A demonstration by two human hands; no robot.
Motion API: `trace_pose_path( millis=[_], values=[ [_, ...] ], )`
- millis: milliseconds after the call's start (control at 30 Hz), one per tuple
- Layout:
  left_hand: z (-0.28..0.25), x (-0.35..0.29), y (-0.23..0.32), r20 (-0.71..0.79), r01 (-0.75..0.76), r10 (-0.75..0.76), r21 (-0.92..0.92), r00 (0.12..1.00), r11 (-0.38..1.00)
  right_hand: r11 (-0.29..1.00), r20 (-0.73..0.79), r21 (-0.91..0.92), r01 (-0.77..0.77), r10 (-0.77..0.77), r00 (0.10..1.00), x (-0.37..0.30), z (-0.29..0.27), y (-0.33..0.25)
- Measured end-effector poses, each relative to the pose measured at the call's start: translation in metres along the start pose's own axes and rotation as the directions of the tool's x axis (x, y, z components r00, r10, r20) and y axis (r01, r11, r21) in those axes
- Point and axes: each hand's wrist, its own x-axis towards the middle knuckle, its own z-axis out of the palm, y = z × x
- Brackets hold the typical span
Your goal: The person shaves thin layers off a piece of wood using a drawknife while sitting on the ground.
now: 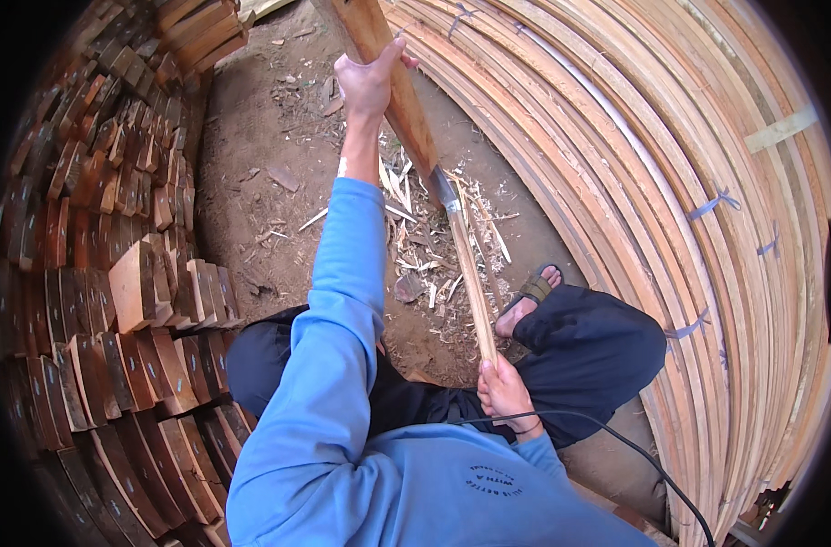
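Note:
My left hand (pixel 368 84) is wrapped round a thick wooden plank (pixel 414 118), which slants from the top of the view down toward the middle. My right hand (pixel 505 394), close to my lap, grips the lower end of a long, pale wooden handle belonging to a bladed tool (pixel 473 287). At the handle's far end, its grey metal head meets the lower end of the plank. The blade's exact shape is hard to make out. Beneath lie wood shavings (pixel 425 260) and splinters on the dirt.
Stacked cut wood blocks (pixel 151 374) rise along my left. Long bundled wooden strips (pixel 616 155) with ties curve along the right. A black cord (pixel 630 444) crosses near my right forearm. My sandalled foot (pixel 529 301) stands beside the shavings on the dirt floor (pixel 242 137).

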Motion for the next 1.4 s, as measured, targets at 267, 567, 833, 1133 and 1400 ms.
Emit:
trace_pose_path(
  millis=[267, 567, 833, 1133, 1400],
  values=[
    [-0.003, -0.002, 0.001, -0.023, -0.019, 0.017, -0.061, 1.000, 0.998, 1.000, 0.016, 0.002, 0.031, -0.031, 0.999, 0.009, -0.001, -0.014],
    [0.002, 0.005, -0.005, -0.124, -0.013, 0.008, -0.038, 0.992, 0.999, 0.995, 0.030, 0.089, 0.048, -0.051, 0.998, 0.020, 0.008, -0.009],
    [0.009, 0.014, -0.016, -0.121, 0.000, -0.011, -0.088, 0.993, 0.996, 0.993, -0.024, -0.044, 0.113, -0.115, 0.993, 0.053, 0.021, -0.019],
    [-0.003, 0.026, -0.029, -0.190, 0.038, -0.039, -0.011, 0.981, 0.999, 0.988, -0.064, -0.116, 0.099, -0.107, 0.992, 0.057, 0.030, -0.011],
    [0.006, 0.020, -0.017, -0.225, 0.031, -0.032, -0.008, 0.974, 0.999, 0.996, 0.008, -0.038, 0.082, -0.081, 0.997, 0.050, 0.024, -0.011]
  ],
)
